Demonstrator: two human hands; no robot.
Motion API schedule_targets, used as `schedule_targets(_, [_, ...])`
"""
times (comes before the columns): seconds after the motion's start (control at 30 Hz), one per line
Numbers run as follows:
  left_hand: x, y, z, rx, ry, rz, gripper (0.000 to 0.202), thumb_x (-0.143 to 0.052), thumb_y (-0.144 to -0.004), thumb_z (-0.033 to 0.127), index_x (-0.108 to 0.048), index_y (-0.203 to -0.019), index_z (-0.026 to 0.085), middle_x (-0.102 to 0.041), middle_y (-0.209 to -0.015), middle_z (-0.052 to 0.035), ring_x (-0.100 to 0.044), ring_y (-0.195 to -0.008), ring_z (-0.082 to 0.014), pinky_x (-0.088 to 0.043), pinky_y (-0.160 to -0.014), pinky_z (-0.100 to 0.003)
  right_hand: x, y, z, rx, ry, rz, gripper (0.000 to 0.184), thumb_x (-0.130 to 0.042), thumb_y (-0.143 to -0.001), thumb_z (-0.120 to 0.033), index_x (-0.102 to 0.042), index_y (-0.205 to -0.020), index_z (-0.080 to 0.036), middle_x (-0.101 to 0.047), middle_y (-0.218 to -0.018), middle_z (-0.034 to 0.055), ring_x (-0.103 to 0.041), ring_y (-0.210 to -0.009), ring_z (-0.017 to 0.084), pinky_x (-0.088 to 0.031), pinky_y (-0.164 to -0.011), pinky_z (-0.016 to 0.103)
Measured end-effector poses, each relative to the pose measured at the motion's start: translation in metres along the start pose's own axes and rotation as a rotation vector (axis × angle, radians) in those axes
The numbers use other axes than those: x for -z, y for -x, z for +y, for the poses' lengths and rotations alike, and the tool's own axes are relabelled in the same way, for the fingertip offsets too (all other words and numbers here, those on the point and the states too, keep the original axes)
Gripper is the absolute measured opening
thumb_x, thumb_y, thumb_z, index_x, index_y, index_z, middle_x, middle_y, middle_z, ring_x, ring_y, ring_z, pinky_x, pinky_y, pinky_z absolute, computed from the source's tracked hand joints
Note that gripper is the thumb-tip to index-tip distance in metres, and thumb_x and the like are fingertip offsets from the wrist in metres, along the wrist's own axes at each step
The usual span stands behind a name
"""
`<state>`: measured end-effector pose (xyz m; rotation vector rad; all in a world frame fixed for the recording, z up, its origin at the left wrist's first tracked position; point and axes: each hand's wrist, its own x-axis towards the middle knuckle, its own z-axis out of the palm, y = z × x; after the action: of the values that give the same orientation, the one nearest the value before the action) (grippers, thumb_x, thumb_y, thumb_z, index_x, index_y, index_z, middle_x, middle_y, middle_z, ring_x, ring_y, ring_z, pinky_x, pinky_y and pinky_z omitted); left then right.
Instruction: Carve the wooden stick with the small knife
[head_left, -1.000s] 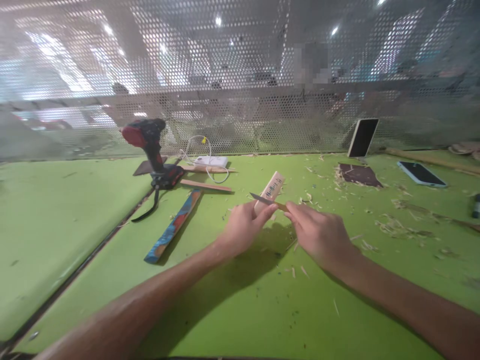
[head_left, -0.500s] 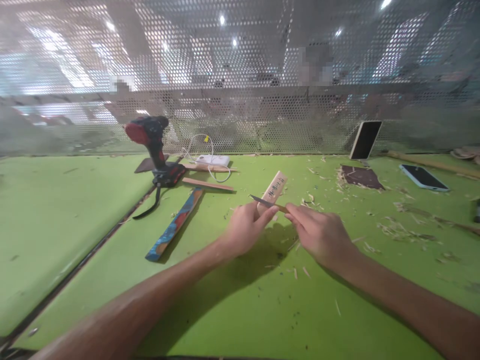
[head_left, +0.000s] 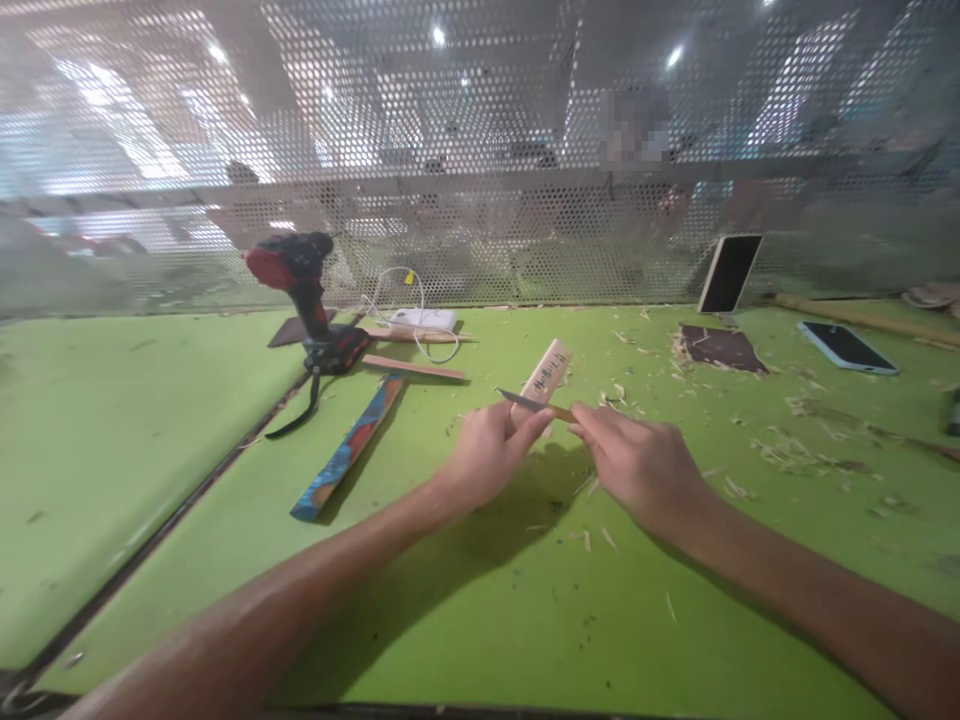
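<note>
My left hand (head_left: 491,450) is closed around the near end of a pale wooden strip (head_left: 550,370), which tilts up and away with dark lettering on its face. In my right hand (head_left: 645,460) is the wooden handle of a small knife (head_left: 523,402). The grey blade crosses the strip just above my left thumb and points left. My left thumb lies close to the blade or against it; I cannot tell which. Wood shavings (head_left: 600,540) are scattered on the green tabletop (head_left: 480,630) below my hands.
A red-and-black cordless drill (head_left: 304,290) stands at the left, behind a blue painted wooden strip (head_left: 349,450). A white power bank (head_left: 422,320) with a cable lies at the back. On the right are a brown sandpaper piece (head_left: 721,348), a phone (head_left: 847,346) and a propped phone-like device (head_left: 731,273).
Both hands, the knife and the wooden strip keep almost the same pose. The whole view has shifted very slightly.
</note>
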<state>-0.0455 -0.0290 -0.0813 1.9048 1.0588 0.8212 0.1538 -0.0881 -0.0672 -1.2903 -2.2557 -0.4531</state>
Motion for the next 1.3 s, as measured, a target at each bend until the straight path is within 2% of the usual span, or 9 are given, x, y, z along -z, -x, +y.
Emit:
schedule_targets(0.2, [0.001, -0.001, 0.002, 0.011, -0.005, 0.01, 0.058, -0.053, -0.095, 0.069, -0.056, -0.067, 0.019, -0.051, -0.054, 0.0025, -0.04, -0.044, -0.009, -0.026, -0.041, -0.023, 0.002, 0.0, -0.003, 0.002, 0.042, 0.022, 0.044, -0.031, -0.113, -0.02, -0.073, -0.114, -0.007, -0.075, -0.074, 0.008, -0.058, -0.046, 0.009, -0.041, -0.038, 0.019])
schedule_targets(0.37, [0.001, -0.002, 0.003, 0.012, 0.02, 0.01, 0.058, -0.055, -0.093, 0.071, -0.058, -0.069, 0.018, -0.05, -0.054, 0.0026, -0.041, -0.045, -0.0094, -0.026, -0.042, -0.023, 0.001, 0.002, -0.004, 0.005, 0.071, 0.057, 0.038, -0.038, -0.111, -0.017, -0.073, -0.115, -0.003, -0.075, -0.075, 0.01, -0.06, -0.047, 0.01, -0.041, -0.039, 0.02])
schedule_targets(0.53, [0.001, -0.002, 0.004, 0.025, 0.043, 0.02, 0.058, -0.055, -0.093, 0.071, -0.061, -0.071, 0.018, -0.051, -0.055, 0.002, -0.042, -0.045, -0.0098, -0.026, -0.042, -0.023, -0.001, 0.005, -0.007, -0.046, 0.104, 0.064, 0.034, -0.041, -0.108, -0.014, -0.073, -0.118, -0.006, -0.077, -0.079, 0.0113, -0.061, -0.048, 0.012, -0.041, -0.038, 0.021])
schedule_targets(0.77, [0.001, -0.004, 0.006, 0.133, 0.072, 0.011, 0.058, -0.058, -0.09, 0.073, -0.06, -0.07, 0.018, -0.05, -0.054, 0.0021, -0.04, -0.042, -0.0095, -0.025, -0.039, -0.023, -0.001, 0.003, -0.011, -0.075, 0.095, 0.094, 0.033, -0.042, -0.109, -0.015, -0.074, -0.116, -0.008, -0.075, -0.074, 0.0084, -0.055, -0.044, 0.008, -0.039, -0.035, 0.019])
schedule_targets(0.97, [0.004, -0.001, 0.006, 0.07, 0.039, -0.029, 0.051, -0.054, -0.096, 0.063, -0.059, -0.074, 0.018, -0.054, -0.059, 0.0016, -0.042, -0.046, -0.0099, -0.029, -0.042, -0.023, -0.003, -0.002, -0.005, 0.012, -0.003, 0.052, 0.037, -0.038, -0.111, -0.014, -0.075, -0.112, -0.008, -0.074, -0.072, 0.0072, -0.057, -0.043, 0.008, -0.042, -0.034, 0.018])
schedule_targets(1.3, [0.001, -0.002, 0.004, 0.044, 0.058, -0.026, 0.051, -0.054, -0.096, 0.064, -0.056, -0.071, 0.019, -0.052, -0.057, 0.0025, -0.042, -0.046, -0.0098, -0.028, -0.043, -0.023, -0.002, -0.001, -0.002, 0.01, -0.003, 0.042, 0.04, -0.035, -0.112, -0.017, -0.074, -0.114, -0.008, -0.073, -0.071, 0.0069, -0.057, -0.044, 0.009, -0.04, -0.034, 0.019])
